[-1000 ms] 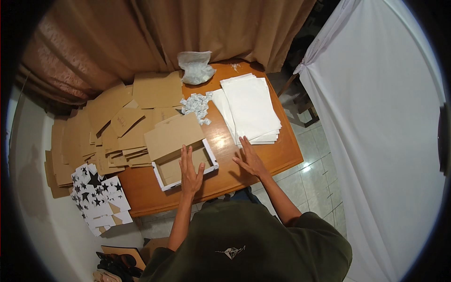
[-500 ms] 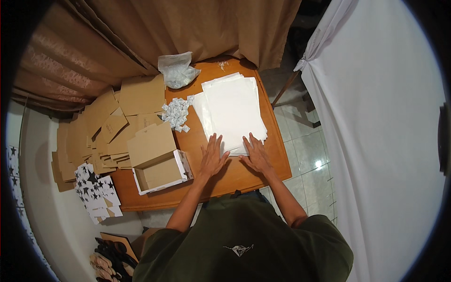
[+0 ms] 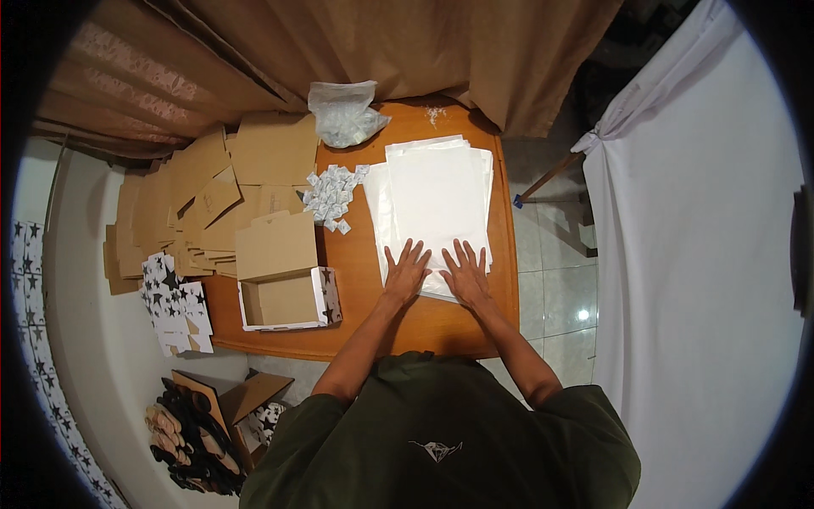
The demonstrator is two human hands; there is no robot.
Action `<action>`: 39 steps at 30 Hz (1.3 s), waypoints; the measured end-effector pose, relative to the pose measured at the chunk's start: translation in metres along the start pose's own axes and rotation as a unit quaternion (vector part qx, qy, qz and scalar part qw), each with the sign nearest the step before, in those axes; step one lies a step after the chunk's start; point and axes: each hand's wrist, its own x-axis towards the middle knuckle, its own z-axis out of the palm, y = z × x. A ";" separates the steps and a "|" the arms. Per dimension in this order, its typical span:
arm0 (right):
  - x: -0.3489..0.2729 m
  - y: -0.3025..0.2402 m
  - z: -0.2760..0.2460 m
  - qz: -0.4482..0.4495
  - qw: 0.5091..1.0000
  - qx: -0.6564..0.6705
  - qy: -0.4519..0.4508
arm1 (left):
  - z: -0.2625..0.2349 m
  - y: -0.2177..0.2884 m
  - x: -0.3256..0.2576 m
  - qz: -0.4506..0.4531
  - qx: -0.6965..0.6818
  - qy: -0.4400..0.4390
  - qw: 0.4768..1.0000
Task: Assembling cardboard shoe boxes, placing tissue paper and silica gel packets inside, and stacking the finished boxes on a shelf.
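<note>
Both my hands lie flat on the near end of a stack of white paper sheets (image 3: pixel 437 191), on the right part of the wooden table. My left hand (image 3: pixel 407 271) has its fingers spread over the stack's lower left. Beside it, my right hand (image 3: pixel 466 273) rests with fingers apart on the lower right. Neither hand grips anything. Some lower sheets stick out unevenly at the sides. To the left stands an open cardboard box (image 3: pixel 284 288), its lid raised, with black stars on its white outside.
Small white packets (image 3: pixel 331 195) lie heaped left of the paper, below a clear plastic bag (image 3: pixel 346 119). Flat brown cardboard pieces (image 3: pixel 195 187) cover the table's left side, with star-printed pieces (image 3: pixel 178 305) at its edge. Shoes (image 3: pixel 191 433) sit low at left; a white cloth (image 3: pixel 687 254) hangs at right.
My hands have come closer together and now press flatter on the paper's near end. The whole view has turned and shifted slightly; the box and packets stay in place.
</note>
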 end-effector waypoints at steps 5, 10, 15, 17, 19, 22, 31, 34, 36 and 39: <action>-0.002 0.001 0.000 -0.019 0.996 -0.008 0.082 | -0.006 0.001 0.008 0.016 0.018 0.008 1.000; -0.002 -0.020 -0.049 0.015 0.996 0.078 0.047 | -0.053 0.001 0.014 0.018 0.017 0.025 0.999; 0.006 -0.017 -0.095 0.122 0.956 0.255 0.072 | -0.126 0.000 -0.001 0.065 -0.042 0.152 0.985; 0.011 -0.007 -0.101 0.169 0.922 0.341 0.076 | -0.159 0.005 -0.016 0.074 -0.051 0.182 0.979; 0.019 -0.003 -0.102 0.237 0.866 0.439 0.024 | -0.193 0.014 -0.035 0.092 -0.074 0.218 0.969; 0.031 -0.001 -0.091 0.341 0.724 0.588 -0.115 | -0.236 0.030 -0.066 0.079 -0.126 0.209 0.966; 0.059 -0.037 -0.036 0.054 0.617 0.741 -0.259 | -0.274 0.016 -0.158 0.174 -0.346 0.147 0.910; 0.059 -0.064 -0.024 0.016 0.582 0.771 -0.259 | -0.265 -0.010 -0.189 0.120 -0.437 0.150 0.879; 0.051 -0.096 -0.030 0.047 0.610 0.755 -0.235 | -0.245 -0.035 -0.213 0.042 -0.530 0.209 0.821; 0.039 -0.123 -0.033 0.057 0.651 0.736 -0.176 | -0.236 -0.052 -0.253 -0.152 -0.690 0.285 0.647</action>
